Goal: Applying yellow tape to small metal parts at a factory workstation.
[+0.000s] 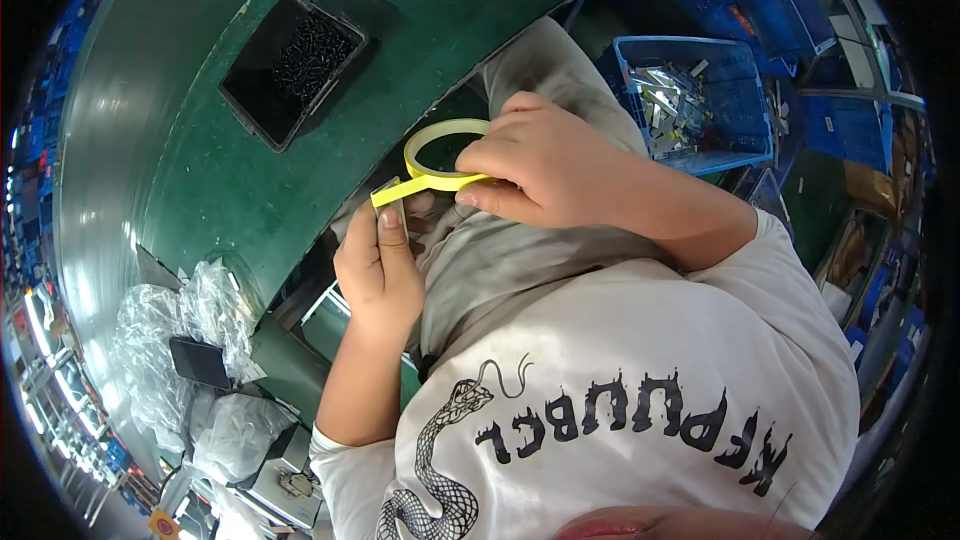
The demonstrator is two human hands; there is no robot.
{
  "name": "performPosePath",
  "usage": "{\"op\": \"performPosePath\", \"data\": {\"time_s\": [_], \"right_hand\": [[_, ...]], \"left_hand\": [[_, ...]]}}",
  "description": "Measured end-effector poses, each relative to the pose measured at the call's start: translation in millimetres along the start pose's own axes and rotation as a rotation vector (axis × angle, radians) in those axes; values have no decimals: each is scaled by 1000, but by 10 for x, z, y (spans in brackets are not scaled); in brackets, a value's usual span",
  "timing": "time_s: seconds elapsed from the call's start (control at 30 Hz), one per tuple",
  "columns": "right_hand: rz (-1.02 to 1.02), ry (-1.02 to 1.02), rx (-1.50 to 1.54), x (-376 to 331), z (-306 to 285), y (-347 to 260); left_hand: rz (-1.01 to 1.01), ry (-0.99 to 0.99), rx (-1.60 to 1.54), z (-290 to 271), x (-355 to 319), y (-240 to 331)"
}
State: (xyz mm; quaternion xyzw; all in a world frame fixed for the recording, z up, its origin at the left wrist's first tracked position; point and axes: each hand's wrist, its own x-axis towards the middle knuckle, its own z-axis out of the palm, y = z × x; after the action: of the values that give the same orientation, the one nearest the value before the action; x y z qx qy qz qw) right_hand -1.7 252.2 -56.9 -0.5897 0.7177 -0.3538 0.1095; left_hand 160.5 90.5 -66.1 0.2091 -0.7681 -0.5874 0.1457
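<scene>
My right hand (545,165) grips a roll of yellow tape (432,172) above my lap. A short strip is pulled off the roll toward the left. My left hand (378,265) pinches a small grey metal part (392,190) at the free end of that strip, thumb up against it. Both hands sit just below the edge of the green table (200,140), over my grey trousers. What lies under my right palm is hidden.
A black tray of small dark screws (292,65) sits on the green table. A blue crate of metal pieces (690,100) stands to my right. Clear plastic bags (185,340) and a dark phone (200,362) lie at the lower left.
</scene>
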Motion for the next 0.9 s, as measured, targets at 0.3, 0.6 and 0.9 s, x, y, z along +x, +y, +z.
{"op": "performPosePath", "data": {"time_s": [0.3, 0.6, 0.9], "right_hand": [[-1, 27, 13, -2, 21, 16], [-30, 47, 24, -11, 47, 36], [-20, 10, 26, -8, 5, 39]], "left_hand": [[-59, -67, -179, -21, -11, 47], [-53, -115, -273, -39, -25, 19], [-67, -60, -250, -8, -23, 33]]}}
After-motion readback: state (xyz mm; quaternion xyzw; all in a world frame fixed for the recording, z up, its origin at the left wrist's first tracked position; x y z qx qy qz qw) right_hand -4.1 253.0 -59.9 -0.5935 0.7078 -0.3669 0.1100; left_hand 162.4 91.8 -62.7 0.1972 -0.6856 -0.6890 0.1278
